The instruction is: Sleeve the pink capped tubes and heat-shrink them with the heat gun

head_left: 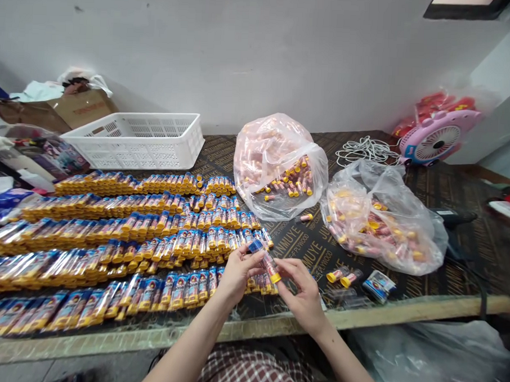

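Note:
A small clear tube point(269, 265) with a blue top, a yellow bottom and pink inside is held tilted above the table's front part. My left hand point(239, 272) pinches its upper part near the blue top. Around the yellow end, the thumb and fingers of my right hand point(300, 291) are closed. Left of my hands lie several long rows of similar wrapped tubes point(146, 248), blue at one end and yellow at the other. Two loose tubes with yellow ends point(345, 276) lie to the right, beside a small stack of printed blue labels point(379, 286).
Two clear plastic bags, one upright point(277, 152) and one slumped point(384, 225), hold many yellow-ended tubes. A white basket point(134, 143) stands at the back left. At the back right are a coiled white cable point(366, 152) and a pink fan point(438, 140). A dark heat gun point(452, 217) lies right.

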Action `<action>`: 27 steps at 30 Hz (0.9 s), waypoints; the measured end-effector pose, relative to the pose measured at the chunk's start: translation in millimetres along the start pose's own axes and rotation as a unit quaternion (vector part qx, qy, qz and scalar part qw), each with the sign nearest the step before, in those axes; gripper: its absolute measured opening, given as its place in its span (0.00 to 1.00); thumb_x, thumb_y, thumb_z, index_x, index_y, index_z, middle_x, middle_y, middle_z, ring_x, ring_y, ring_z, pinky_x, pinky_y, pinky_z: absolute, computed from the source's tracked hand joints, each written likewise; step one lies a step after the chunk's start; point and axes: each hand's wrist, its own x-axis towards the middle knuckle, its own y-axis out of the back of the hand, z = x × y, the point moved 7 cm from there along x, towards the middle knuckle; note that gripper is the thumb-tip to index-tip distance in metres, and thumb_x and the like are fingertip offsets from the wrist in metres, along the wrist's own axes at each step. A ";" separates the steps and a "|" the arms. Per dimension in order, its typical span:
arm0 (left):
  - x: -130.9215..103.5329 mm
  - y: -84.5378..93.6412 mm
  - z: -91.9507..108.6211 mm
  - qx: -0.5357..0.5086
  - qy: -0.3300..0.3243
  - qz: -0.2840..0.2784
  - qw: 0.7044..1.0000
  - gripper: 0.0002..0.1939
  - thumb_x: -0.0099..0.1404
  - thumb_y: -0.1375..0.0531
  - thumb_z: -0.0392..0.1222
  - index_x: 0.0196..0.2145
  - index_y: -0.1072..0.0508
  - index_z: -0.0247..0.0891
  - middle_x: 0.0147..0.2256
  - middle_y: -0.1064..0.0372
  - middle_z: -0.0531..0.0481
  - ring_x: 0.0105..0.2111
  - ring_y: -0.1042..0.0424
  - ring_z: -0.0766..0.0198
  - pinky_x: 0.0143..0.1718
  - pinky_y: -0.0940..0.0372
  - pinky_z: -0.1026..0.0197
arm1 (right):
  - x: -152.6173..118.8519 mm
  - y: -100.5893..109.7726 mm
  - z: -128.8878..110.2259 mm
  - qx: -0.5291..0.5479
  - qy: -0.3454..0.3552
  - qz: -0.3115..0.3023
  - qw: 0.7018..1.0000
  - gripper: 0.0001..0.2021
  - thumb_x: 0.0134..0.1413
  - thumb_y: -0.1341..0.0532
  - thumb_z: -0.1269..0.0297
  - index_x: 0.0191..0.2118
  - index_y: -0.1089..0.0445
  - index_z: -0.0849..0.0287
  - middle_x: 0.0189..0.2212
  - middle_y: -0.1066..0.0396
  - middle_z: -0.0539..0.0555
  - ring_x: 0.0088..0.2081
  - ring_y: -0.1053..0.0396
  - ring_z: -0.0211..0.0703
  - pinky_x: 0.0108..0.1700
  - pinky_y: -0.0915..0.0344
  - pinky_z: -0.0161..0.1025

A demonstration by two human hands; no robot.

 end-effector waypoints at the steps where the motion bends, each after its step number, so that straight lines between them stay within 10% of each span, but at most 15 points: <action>1: -2.0 -3.0 -0.5 0.021 0.012 -0.019 1.000 0.19 0.47 0.31 0.44 0.34 0.28 0.31 0.28 0.28 0.49 0.25 0.30 0.69 0.28 0.33 0.67 | 1.1 1.3 -1.2 -0.015 0.010 0.001 1.000 0.26 0.51 0.44 0.76 0.55 0.39 0.48 0.44 0.37 0.54 0.46 0.34 0.44 0.46 0.33 0.42; 7: -13.6 -15.2 -8.4 0.100 0.064 -0.077 0.990 0.19 0.48 0.32 0.49 0.29 0.26 0.29 0.24 0.30 0.50 0.21 0.33 0.72 0.24 0.35 0.68 | 6.1 0.1 -5.8 0.017 0.038 -0.080 0.996 0.42 0.38 0.43 0.78 0.63 0.54 0.50 0.62 0.54 0.56 0.60 0.47 0.52 0.56 0.39 0.48; 11: -17.2 -17.4 -16.3 0.110 0.085 -0.075 0.987 0.19 0.45 0.31 0.50 0.26 0.28 0.30 0.21 0.34 0.53 0.19 0.34 0.72 0.22 0.36 0.68 | 4.3 -6.9 -3.4 0.068 0.015 -0.148 0.987 0.45 0.35 0.44 0.79 0.64 0.57 0.51 0.60 0.47 0.56 0.58 0.43 0.49 0.59 0.43 0.47; 27: -21.1 -15.8 -17.8 0.124 0.079 -0.074 0.986 0.20 0.45 0.32 0.51 0.26 0.31 0.30 0.22 0.30 0.49 0.20 0.32 0.70 0.22 0.34 0.67 | 1.5 -10.1 -5.5 0.120 0.022 -0.108 0.987 0.45 0.34 0.45 0.81 0.63 0.56 0.52 0.58 0.43 0.57 0.58 0.42 0.49 0.59 0.42 0.47</action>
